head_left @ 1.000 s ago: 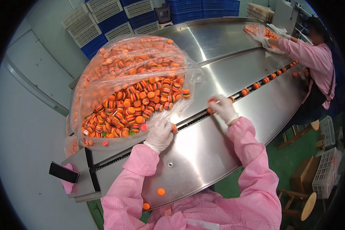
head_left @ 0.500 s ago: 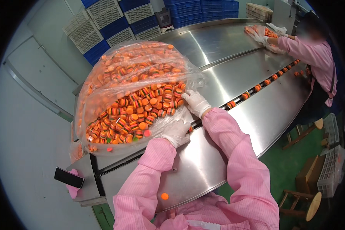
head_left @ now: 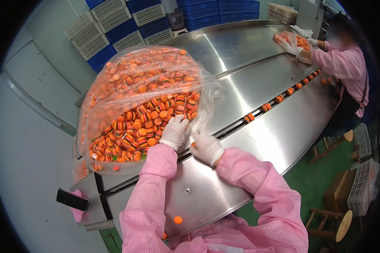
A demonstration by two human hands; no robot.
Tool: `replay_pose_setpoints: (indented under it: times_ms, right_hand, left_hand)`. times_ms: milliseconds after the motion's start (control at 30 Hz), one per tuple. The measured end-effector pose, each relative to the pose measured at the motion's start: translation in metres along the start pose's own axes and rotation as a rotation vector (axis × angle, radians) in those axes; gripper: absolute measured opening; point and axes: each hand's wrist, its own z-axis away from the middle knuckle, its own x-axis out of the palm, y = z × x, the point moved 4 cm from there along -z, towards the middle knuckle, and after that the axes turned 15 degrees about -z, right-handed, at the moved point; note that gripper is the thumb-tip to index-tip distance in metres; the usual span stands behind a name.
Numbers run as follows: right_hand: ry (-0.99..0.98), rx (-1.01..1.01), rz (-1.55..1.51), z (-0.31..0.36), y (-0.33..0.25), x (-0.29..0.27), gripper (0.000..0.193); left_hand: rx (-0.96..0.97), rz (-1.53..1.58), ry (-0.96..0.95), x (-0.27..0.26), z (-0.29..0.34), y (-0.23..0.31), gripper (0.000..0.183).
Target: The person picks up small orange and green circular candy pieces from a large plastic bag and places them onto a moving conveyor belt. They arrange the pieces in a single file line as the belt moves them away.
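A big clear plastic bag point(head_left: 114, 90) lies open on the steel table, heaped with small orange pieces striped red, green and dark, like layered candies point(head_left: 145, 122). My left hand point(head_left: 174, 131), in a white glove, reaches into the bag's mouth at the right side of the heap. Its fingers bend down onto the pieces; what lies under the tips is hidden. Over the narrow conveyor track point(head_left: 228, 132) is my gloved right hand point(head_left: 207, 148), slightly blurred, its fingers closed around an orange striped candy point(head_left: 193, 144).
Spaced candies point(head_left: 266, 107) sit along the track toward a co-worker in pink point(head_left: 342, 63), who handles another bag point(head_left: 292, 41). Loose orange pieces point(head_left: 178, 219) lie near the table's front edge. A phone point(head_left: 72, 199) rests at the left end; stacked crates point(head_left: 114, 19) stand behind.
My left hand has moved from the track up to the heap. My right hand has come back from the heap to the track with a candy. Another orange piece shows by my left sleeve.
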Motion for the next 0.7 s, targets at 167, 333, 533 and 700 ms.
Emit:
replay_pose_setpoints:
  times_ms: [167,333,533,700]
  right_hand:
    - [-0.108,0.005,0.175,0.017,-0.004,0.029,0.018]
    - [-0.182,-0.052,0.238,-0.004,-0.012,-0.002,0.015]
    - [0.112,-0.213,0.011,-0.077,0.061,-0.008,0.019]
    - [-0.021,-0.013,0.108,-0.093,0.055,0.000,0.020]
  left_hand:
    - [0.046,-0.167,-0.080,0.007,-0.003,0.014,0.020]
    - [0.109,-0.179,-0.084,0.007,0.001,0.009,0.019]
    - [0.139,-0.142,-0.188,0.003,-0.003,0.016,0.025]
    - [0.168,-0.274,-0.296,0.003,0.000,0.015,0.029]
